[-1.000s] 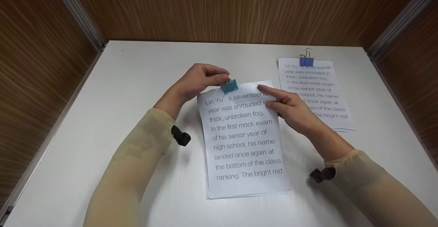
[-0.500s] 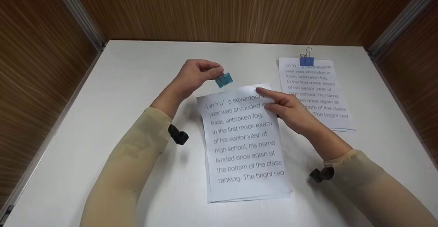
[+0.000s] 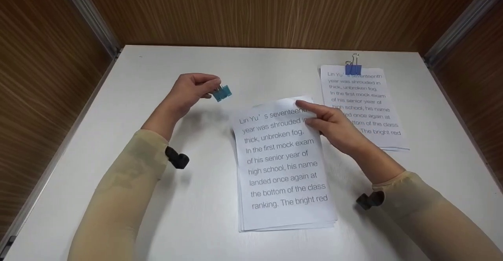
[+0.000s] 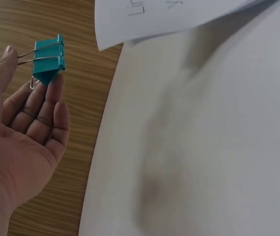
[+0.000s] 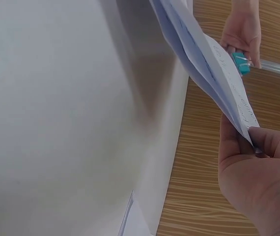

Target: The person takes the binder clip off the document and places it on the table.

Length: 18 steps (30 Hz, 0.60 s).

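A teal binder clip [image 3: 222,93] hangs from my left hand [image 3: 191,92], whose thumb and fingers pinch its wire handles. In the left wrist view the binder clip [image 4: 48,58] is off the paper, with nothing between its jaws. My right hand [image 3: 338,126] pinches the upper right edge of a stack of printed sheets [image 3: 285,166]. That stack is lifted at its top, as the right wrist view shows, where the sheets [image 5: 211,64] stand slightly fanned between thumb and fingers [image 5: 231,142]. A gap separates the clip from the stack's top left corner.
At the back right lies a second stack of printed sheets [image 3: 361,100], held at its top by a blue binder clip [image 3: 353,70] with its wire handles up. Wood-grain panels [image 3: 275,13] enclose the white table [image 3: 157,68] at the back and sides.
The teal binder clip came off the top of the stack, and my left hand carried it to the left. My right hand stays at the stack's upper right edge.
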Each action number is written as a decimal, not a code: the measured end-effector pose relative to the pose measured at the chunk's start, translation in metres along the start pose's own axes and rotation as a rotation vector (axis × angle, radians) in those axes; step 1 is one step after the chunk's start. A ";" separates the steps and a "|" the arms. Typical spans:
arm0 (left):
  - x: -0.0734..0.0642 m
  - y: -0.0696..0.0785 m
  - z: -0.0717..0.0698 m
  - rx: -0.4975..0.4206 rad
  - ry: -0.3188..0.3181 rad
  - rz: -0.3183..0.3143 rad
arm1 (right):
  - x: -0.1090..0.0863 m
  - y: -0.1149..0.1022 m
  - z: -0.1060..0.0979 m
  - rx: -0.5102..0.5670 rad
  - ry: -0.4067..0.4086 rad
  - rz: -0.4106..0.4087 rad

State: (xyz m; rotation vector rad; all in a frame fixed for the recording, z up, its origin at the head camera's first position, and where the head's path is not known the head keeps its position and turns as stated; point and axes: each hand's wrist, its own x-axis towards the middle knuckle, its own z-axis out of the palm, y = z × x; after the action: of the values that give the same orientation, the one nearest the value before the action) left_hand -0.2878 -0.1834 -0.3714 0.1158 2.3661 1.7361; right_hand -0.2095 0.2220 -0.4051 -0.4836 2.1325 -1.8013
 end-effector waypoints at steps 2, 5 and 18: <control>-0.003 -0.007 -0.010 0.003 0.019 -0.016 | 0.000 0.001 0.000 0.005 0.005 0.003; -0.005 -0.018 -0.024 0.008 0.047 -0.043 | 0.001 0.002 0.000 0.008 0.011 0.012; -0.020 -0.058 -0.071 0.018 0.101 -0.189 | 0.002 0.004 -0.001 0.003 0.013 0.019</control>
State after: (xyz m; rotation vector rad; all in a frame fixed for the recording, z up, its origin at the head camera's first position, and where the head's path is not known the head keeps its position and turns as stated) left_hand -0.2800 -0.2713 -0.4041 -0.1912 2.3748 1.6684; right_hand -0.2124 0.2225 -0.4091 -0.4505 2.1351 -1.8025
